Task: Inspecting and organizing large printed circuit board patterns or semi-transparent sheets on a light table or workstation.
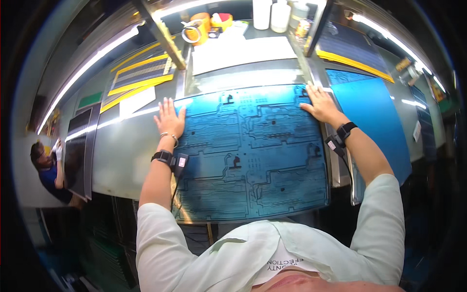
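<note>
A large blue circuit board panel (219, 175) with dark printed traces lies flat on the bench in front of me. My left hand (170, 118) rests at its far left edge, fingers stretched out and partly spread. At the far right corner my right hand (321, 103) lies on the panel's edge with its thumb and fingers apart. Neither hand is closed round anything. Both wrists wear black straps (347, 130) with a small cabled box, and a bracelet (171, 138) circles the left one.
Another blue panel (374, 121) lies on the right. Yellow-edged panels (141, 75) rest at the far left, more at the far right. White sheets (243, 53), orange tape rolls (194, 31) and white bottles (280, 17) stand behind. A co-worker (51, 170) handles a dark panel at left.
</note>
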`<action>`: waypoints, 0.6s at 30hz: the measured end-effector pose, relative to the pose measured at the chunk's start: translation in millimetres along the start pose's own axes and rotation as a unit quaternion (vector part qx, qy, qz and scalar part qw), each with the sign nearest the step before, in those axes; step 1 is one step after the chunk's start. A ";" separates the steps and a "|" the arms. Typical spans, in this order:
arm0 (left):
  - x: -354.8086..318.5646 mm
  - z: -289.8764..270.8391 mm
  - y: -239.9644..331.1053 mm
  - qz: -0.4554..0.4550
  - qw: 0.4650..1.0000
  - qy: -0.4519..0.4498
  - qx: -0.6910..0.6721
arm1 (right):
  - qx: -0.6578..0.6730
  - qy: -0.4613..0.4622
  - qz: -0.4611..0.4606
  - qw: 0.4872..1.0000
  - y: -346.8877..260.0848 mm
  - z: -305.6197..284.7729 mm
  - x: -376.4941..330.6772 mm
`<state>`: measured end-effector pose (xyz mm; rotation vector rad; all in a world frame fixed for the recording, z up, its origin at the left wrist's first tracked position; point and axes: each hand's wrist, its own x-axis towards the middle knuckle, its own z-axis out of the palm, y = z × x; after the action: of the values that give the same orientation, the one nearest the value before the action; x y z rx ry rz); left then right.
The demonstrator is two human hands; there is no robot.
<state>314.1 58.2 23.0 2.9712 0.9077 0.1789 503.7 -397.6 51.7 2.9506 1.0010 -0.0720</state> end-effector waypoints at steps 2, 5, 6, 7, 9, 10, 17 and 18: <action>-3.6 -0.6 -12.7 -0.011 1.000 -0.011 0.013 | 0.013 -0.017 -0.028 0.999 -14.2 -2.7 -29.0; -6.1 -7.2 -14.0 -0.043 0.998 -0.027 0.036 | 0.037 0.010 -0.098 0.994 -32.3 -5.6 -124.8; -7.1 -8.9 -10.8 -0.064 0.996 -0.036 0.048 | 0.051 -0.001 -0.094 0.994 -41.1 -12.2 -162.1; -8.4 -12.2 -14.4 -0.065 0.995 -0.046 0.062 | 0.066 -0.007 -0.100 0.993 -53.3 -21.0 -197.0; -18.1 -19.0 -17.2 -0.053 0.995 -0.060 0.059 | 0.078 -0.034 -0.084 0.993 -67.8 -28.2 -258.9; -29.6 -22.2 -22.4 -0.052 0.994 -0.076 0.061 | 0.108 -0.042 -0.082 0.990 -74.5 -35.4 -281.6; -249.4 -33.5 -99.4 -0.069 0.996 -0.021 0.051 | 0.111 0.132 0.000 0.985 -79.2 -35.8 -311.7; -281.6 -34.4 -108.4 -0.063 0.996 0.028 0.053 | 0.109 0.140 0.008 0.984 -82.5 -34.8 -307.4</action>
<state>18.1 -9.4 22.0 3.0053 1.1406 0.2174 211.1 -517.5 101.6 3.2348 1.0589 0.2574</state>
